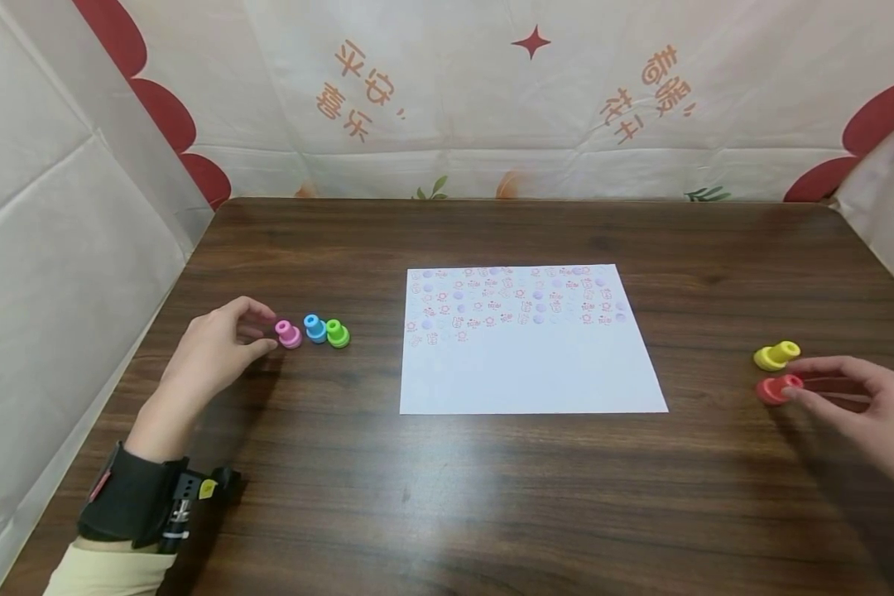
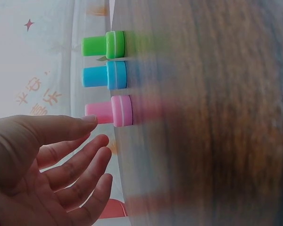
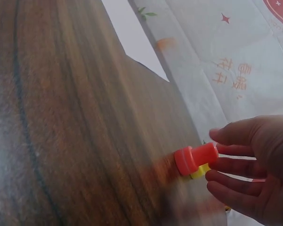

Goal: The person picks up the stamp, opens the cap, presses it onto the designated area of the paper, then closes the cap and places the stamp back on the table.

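Observation:
On the left of the table, my left hand [image 1: 212, 348] is beside a pink stamp [image 1: 288, 334], fingers spread and loosely bent. In the left wrist view the thumb [image 2: 70, 128] overlaps the pink stamp's handle; whether it touches cannot be told. A blue stamp [image 1: 315, 329] and a green stamp [image 1: 338, 334] stand just beyond. At the far right, my right hand [image 1: 867, 406] reaches around the handle of a red stamp [image 3: 194, 159], thumb apart from it in the right wrist view. A yellow stamp [image 1: 776, 356] stands behind the red one, partly hidden in that view.
A white sheet of paper [image 1: 529, 372] lies mid-table, its upper part covered with small red and purple stamp prints. Behind the dark wood table [image 1: 432, 497] hangs a pale printed cloth [image 1: 447, 91], which also covers the left side.

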A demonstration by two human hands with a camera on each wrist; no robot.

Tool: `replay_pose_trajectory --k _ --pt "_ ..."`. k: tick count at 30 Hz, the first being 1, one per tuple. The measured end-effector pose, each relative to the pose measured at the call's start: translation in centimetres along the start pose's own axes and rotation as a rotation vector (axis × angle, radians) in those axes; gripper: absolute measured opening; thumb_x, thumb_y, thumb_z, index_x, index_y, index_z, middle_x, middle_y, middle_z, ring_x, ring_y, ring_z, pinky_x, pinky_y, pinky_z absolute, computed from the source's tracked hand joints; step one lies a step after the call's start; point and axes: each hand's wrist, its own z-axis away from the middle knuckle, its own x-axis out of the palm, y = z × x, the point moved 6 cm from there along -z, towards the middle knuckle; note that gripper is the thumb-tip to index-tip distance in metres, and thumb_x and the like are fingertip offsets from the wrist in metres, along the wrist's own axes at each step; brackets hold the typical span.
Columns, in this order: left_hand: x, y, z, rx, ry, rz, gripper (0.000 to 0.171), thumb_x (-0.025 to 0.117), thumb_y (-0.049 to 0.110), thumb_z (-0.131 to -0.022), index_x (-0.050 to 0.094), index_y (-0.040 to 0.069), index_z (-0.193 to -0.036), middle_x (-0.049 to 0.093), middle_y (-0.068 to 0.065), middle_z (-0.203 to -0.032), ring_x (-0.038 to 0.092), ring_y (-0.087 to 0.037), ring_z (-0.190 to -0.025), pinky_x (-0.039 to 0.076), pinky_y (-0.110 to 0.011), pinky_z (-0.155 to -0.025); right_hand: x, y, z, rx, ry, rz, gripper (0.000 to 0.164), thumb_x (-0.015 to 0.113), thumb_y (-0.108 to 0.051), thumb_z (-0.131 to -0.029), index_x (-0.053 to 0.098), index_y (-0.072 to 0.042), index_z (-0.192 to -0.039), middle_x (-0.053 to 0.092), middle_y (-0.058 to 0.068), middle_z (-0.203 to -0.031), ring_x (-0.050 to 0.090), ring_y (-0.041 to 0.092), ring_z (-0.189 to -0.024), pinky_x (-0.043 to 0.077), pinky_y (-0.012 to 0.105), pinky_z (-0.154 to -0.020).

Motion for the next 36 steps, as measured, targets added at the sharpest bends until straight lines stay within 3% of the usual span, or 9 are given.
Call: replay_pose_trajectory --k 11,20,23,25,27,29,32,34,36 --pt "0.0 0.0 0.2 0.008 0.004 0.004 0.031 0.067 0.010 -0.088 0.056 0.000 -0.115 0.066 -0.029 -0.109 0.060 -0.042 -0.101 0.046 -0.063 -0.083 0.2 -0.4 0.1 -0.072 0.013 0.018 0.029 0.071 0.015 -0.074 0.058 0.016 -0.100 0.043 -0.045 -0.088 0.041 -0.030 -0.077 0.039 -0.006 -0.054" --pt "0.0 0.1 0.3 0.009 0.010 0.011 0.031 0.067 0.010 -0.088 0.056 0.000 -0.115 0.065 -0.028 -0.111 0.060 -0.042 -0.102 0.046 -0.063 -0.084 0.3 -0.5 0.0 -0.042 0.027 0.085 0.026 0.073 0.011 -0.075 0.060 0.015 -0.097 0.038 -0.046 -0.085 0.037 -0.032 -0.076 0.037 -0.006 -0.052" --pt "-0.1 0.1 0.3 0.006 0.012 0.010 0.031 0.067 0.010 -0.088 0.056 0.000 -0.115 0.065 -0.028 -0.111 0.060 -0.041 -0.102 0.046 -0.063 -0.084 0.4 -0.6 -0.1 -0.034 0.027 0.108 0.026 0.073 0.012 -0.075 0.060 0.015 -0.097 0.057 -0.025 -0.080 0.035 -0.032 -0.075 0.037 -0.006 -0.051" --pt "-0.2 0.1 0.4 0.002 0.014 0.011 0.032 0.067 0.010 -0.088 0.056 0.000 -0.116 0.064 -0.028 -0.112 0.060 -0.042 -0.102 0.046 -0.063 -0.084 0.4 -0.7 -0.1 -0.027 0.022 0.121 0.026 0.073 0.012 -0.075 0.059 0.015 -0.097 0.067 0.003 -0.079 0.034 -0.032 -0.075 0.037 -0.006 -0.050" --pt "-0.3 0.1 0.4 -0.003 0.017 0.012 0.034 0.067 0.010 -0.088 0.055 0.001 -0.117 0.063 -0.028 -0.114 0.060 -0.042 -0.103 0.047 -0.063 -0.083 0.5 -0.8 -0.1 -0.022 0.018 0.132 0.026 0.072 0.012 -0.076 0.058 0.016 -0.098 0.062 0.034 -0.085 0.032 -0.033 -0.075 0.036 -0.006 -0.050" --pt "-0.4 0.1 0.4 -0.005 0.024 0.010 0.036 0.068 0.010 -0.087 0.054 0.001 -0.119 0.062 -0.028 -0.117 0.060 -0.042 -0.103 0.047 -0.063 -0.082 0.5 -1.0 -0.1 -0.016 0.014 0.134 0.027 0.072 0.012 -0.076 0.058 0.017 -0.099 0.059 0.043 -0.091 0.031 -0.033 -0.075 0.036 -0.006 -0.050" --pt "-0.7 0.3 0.5 -0.001 0.042 0.004 0.039 0.068 0.010 -0.087 0.053 0.002 -0.122 0.060 -0.028 -0.120 0.060 -0.043 -0.104 0.047 -0.063 -0.081 0.3 -1.2 -0.2 -0.019 0.022 0.129 0.027 0.072 0.012 -0.077 0.058 0.017 -0.099 0.059 0.042 -0.091 0.031 -0.033 -0.075 0.036 -0.006 -0.050" --pt "-0.9 0.6 0.5 0.002 0.055 0.001 0.041 0.069 0.010 -0.086 0.052 0.002 -0.123 0.059 -0.028 -0.121 0.059 -0.043 -0.105 0.047 -0.064 -0.082 0.1 -1.4 -0.3 -0.027 0.032 0.111 0.027 0.072 0.012 -0.076 0.058 0.017 -0.099 0.069 0.015 -0.082 0.034 -0.032 -0.075 0.036 -0.006 -0.051" --pt "-1.2 0.9 0.6 0.007 0.067 0.003 0.042 0.069 0.011 -0.086 0.052 0.001 -0.123 0.058 -0.028 -0.122 0.058 -0.043 -0.106 0.047 -0.064 -0.083 -0.1 -1.7 -0.4 -0.041 0.043 0.088 0.026 0.071 0.013 -0.076 0.059 0.017 -0.098 0.065 -0.016 -0.078 0.036 -0.032 -0.075 0.037 -0.007 -0.052"
